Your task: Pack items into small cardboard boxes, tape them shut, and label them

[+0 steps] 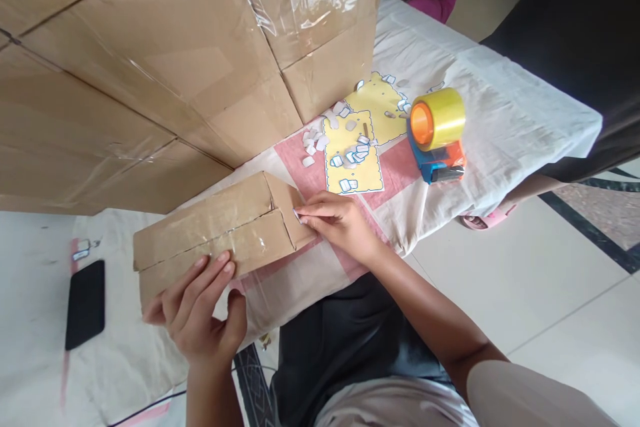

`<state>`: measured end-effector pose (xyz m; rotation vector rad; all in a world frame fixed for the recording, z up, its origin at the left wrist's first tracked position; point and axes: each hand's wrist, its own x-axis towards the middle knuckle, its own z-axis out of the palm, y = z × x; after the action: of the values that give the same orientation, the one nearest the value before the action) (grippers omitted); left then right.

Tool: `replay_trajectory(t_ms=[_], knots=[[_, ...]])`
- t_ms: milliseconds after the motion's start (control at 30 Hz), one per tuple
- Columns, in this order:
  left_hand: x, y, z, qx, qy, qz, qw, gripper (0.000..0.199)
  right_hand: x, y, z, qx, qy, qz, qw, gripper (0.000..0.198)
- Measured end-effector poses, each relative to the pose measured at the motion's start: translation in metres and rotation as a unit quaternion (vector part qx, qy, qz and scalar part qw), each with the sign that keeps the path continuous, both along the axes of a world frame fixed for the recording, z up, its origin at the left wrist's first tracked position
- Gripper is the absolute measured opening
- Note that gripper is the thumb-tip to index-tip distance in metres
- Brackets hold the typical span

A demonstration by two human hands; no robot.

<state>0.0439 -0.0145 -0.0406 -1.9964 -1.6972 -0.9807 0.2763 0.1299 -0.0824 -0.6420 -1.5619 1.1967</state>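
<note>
Long brown cardboard carton (200,227) on a pink-and-white cloth (310,273). My left hand (200,310), fingers loosely spread and grasping nothing, rests fingertips on the carton's upper face; my right hand (337,220) pinches a small white piece (298,216) between thumb and fingers at the carton's right end. Right of the carton: a yellow scallop-edged sheet (369,177) and, farther out, a yellow tape roll (447,120).
</note>
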Motion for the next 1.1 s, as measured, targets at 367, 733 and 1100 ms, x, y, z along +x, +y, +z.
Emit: replay_trajectory(t_ms=[367, 733, 1100], knots=[[0.004, -0.002, 0.009, -0.033, -0.008, -0.004, 0.999, 0.045, 0.002, -0.008, -0.005, 0.041, -0.030, 0.050, 0.997, 0.027], [-0.003, 0.004, 0.016, -0.065, -0.018, -0.021, 0.997, 0.054, 0.003, -0.005, -0.006, -0.032, 0.034, -0.021, 0.999, 0.026], [-0.004, 0.002, 0.015, -0.072, 0.002, -0.013, 0.997, 0.048, -0.001, -0.011, -0.009, 0.038, 0.002, 0.046, 0.998, 0.027]])
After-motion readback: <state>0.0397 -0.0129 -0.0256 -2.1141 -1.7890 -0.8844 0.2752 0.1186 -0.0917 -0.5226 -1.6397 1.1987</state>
